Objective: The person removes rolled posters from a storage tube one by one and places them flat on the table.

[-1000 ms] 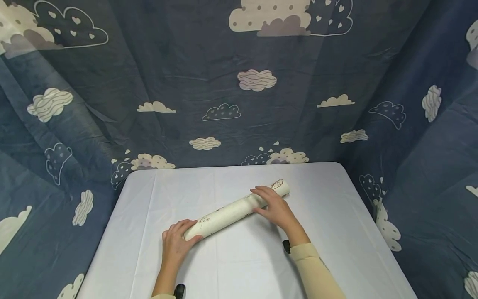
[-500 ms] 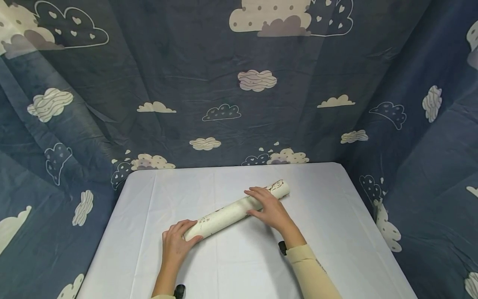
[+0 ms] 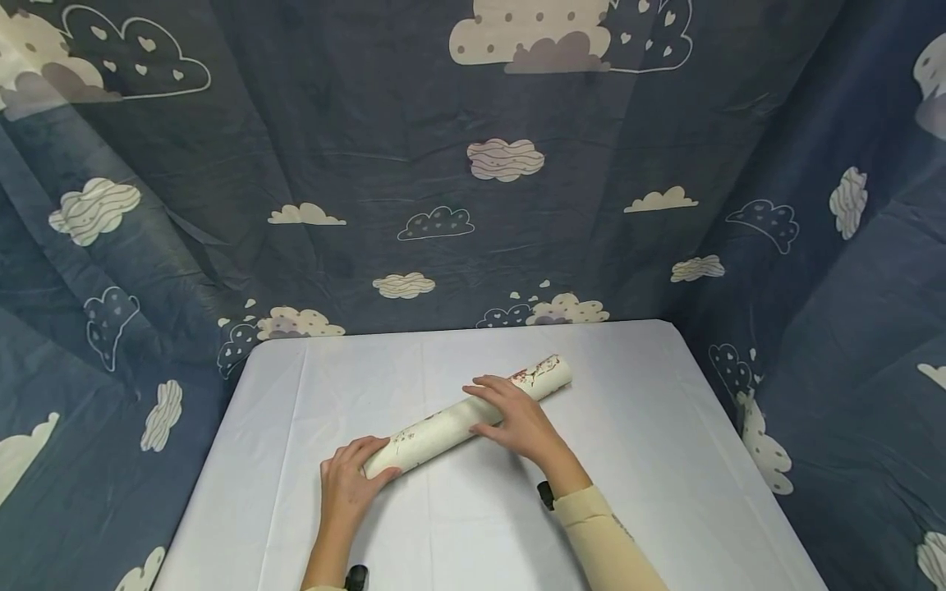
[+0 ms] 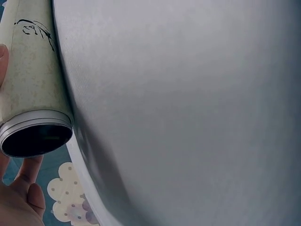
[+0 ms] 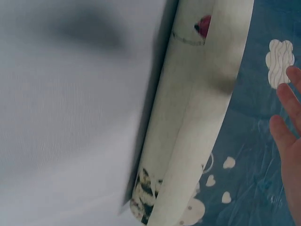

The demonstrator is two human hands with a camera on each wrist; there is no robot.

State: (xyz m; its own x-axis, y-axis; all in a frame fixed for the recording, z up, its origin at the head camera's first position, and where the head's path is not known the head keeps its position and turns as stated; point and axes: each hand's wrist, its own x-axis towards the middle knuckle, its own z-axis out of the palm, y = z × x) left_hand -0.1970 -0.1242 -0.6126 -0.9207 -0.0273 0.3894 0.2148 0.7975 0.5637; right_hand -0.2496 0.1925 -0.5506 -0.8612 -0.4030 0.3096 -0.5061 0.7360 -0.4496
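Observation:
A cream paper roll [image 3: 434, 434] with a dark red and brown branch print lies slantwise on the white table [image 3: 650, 460]. My left hand [image 3: 347, 483] grips its near left end, thumb on the near side and fingers on the far side. The left wrist view shows the roll's hollow, layered end [image 4: 37, 139]. Over the roll's middle is my right hand [image 3: 520, 423], fingers stretched across the top, thumb by the near edge. In the right wrist view, its fingers [image 5: 283, 134] are spread beside the roll, whose free paper edge runs lengthwise.
Dark blue cloth [image 3: 369, 123] printed with pale clouds hangs behind the table and along both sides. The table's back edge lies just beyond the roll's far right end. Each wrist has a small black device [image 3: 546, 495] strapped to it.
My right hand has slid left and nearer along the roll, uncovering more of the print at the far right end. My left hand and the roll have stayed in place.

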